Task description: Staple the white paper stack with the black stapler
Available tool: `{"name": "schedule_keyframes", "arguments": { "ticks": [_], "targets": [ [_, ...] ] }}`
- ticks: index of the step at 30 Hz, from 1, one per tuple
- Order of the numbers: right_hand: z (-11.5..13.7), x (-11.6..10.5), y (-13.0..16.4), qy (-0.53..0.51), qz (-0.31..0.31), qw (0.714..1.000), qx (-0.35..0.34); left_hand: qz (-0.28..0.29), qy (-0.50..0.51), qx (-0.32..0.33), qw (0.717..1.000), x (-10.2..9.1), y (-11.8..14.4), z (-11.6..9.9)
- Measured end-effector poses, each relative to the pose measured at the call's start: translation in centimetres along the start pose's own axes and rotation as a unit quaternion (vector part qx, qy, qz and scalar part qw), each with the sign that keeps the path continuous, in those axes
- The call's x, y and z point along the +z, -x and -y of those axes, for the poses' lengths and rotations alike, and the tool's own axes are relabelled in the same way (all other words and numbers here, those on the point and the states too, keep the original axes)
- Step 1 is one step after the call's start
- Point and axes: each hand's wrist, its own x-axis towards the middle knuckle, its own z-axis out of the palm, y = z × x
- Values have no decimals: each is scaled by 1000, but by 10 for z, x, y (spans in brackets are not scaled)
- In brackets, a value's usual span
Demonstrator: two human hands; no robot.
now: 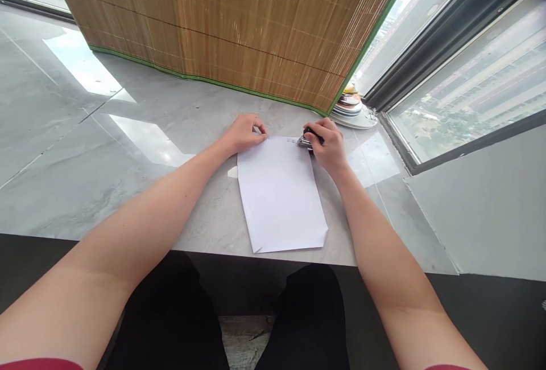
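A white sheet of paper (279, 193), perhaps a stack, lies on the grey stone sill with its lower corners bent. My left hand (247, 132) is at its top left corner, thumb and fingers pinched on the edge. In my right hand (330, 145) is a small black and silver stapler (304, 141), its metal front over the top right corner of the paper. Small dark marks show on the paper just left of the stapler. My fingers hide most of the stapler's body.
A bamboo blind (230, 23) with green edging hangs down behind the paper. Stacked plates (352, 111) stand at its right end by the window frame (409, 159). A small pale scrap (232, 172) lies left of the paper. The sill's front edge is just before my knees.
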Motion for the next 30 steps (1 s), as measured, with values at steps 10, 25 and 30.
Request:
{"name": "schedule_keyframes", "arguments": {
  "ticks": [10,25,30],
  "targets": [
    [-24,-14,5,-30,8,998,56,11,-20,-16,1000,-3,2,-2],
    [-2,-39,6,-24,-121,971,207,24,-34,-28,999,-3,2,-2],
    [59,-31,8,-102,1,991,85,23,-41,-19,999,-1,0,5]
  ]
}}
